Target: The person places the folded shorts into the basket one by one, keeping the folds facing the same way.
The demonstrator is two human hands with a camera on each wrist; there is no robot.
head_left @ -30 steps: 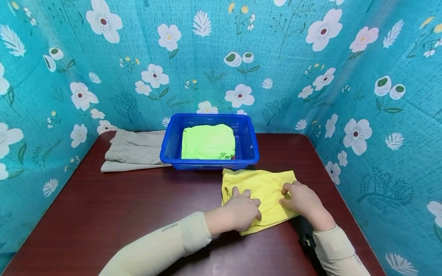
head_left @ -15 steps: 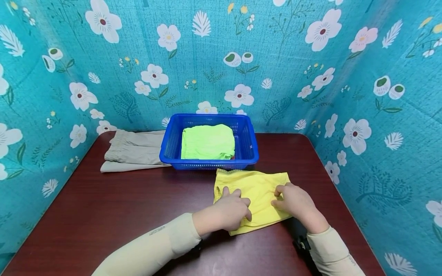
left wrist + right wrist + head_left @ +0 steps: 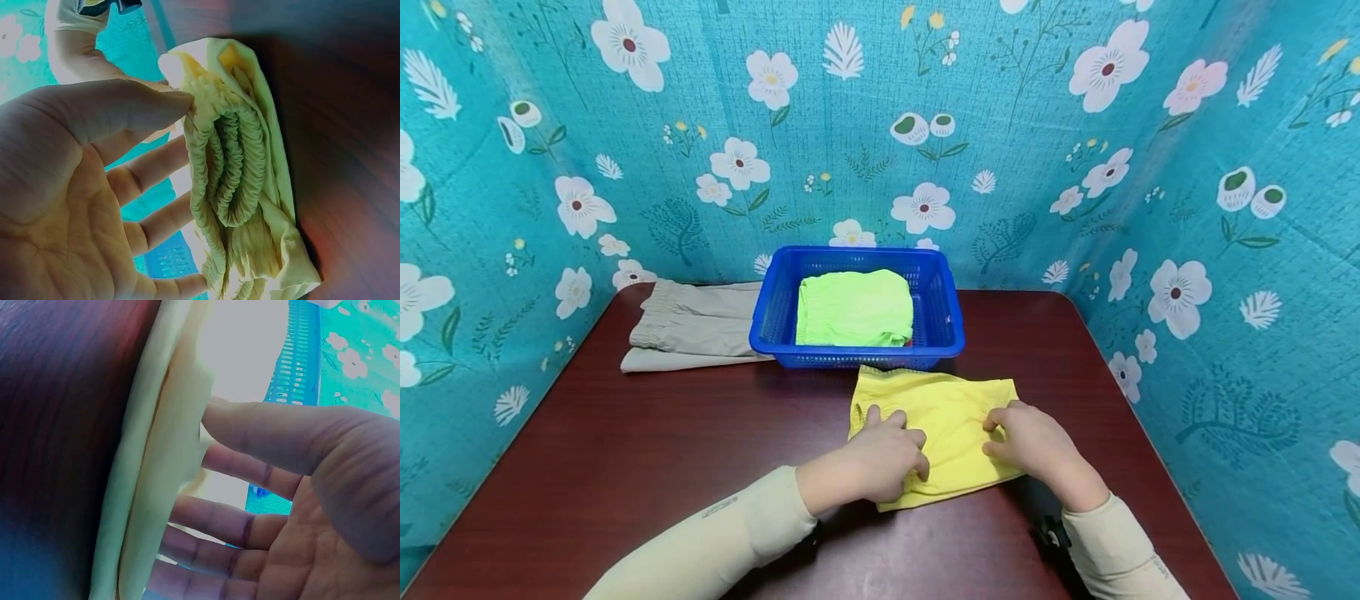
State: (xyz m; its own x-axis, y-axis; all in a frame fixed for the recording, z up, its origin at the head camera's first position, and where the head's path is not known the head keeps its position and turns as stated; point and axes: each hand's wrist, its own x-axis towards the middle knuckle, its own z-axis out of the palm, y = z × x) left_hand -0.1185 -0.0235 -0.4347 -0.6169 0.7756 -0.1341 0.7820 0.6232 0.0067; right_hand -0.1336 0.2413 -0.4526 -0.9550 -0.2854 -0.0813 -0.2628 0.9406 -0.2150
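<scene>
Folded yellow shorts (image 3: pixel 955 433) lie on the table in front of the basket. In the left wrist view their gathered elastic waistband (image 3: pixel 240 169) faces the camera in rolled layers. My left hand (image 3: pixel 883 454) rests on the waistband end, fingers spread, with the thumb touching the cloth near its top. On the opposite end my right hand (image 3: pixel 1033 437) presses with its fingertips, thumb apart from the forefinger. The right wrist view shows the folded edge (image 3: pixel 150 475) in stacked layers beside fairly straight fingers (image 3: pixel 212 519).
A blue plastic basket (image 3: pixel 857 353) stands at the back middle, holding a folded bright green garment (image 3: pixel 857 308). Left of it lies a grey garment (image 3: pixel 700 321) with an elastic waist. Flowered teal cloth (image 3: pixel 865 150) walls in the dark red-brown table (image 3: pixel 625 467).
Both hands and the yellow shorts have slid left along the table, staying below the basket. The basket, green garment and grey garment have stayed in place.
</scene>
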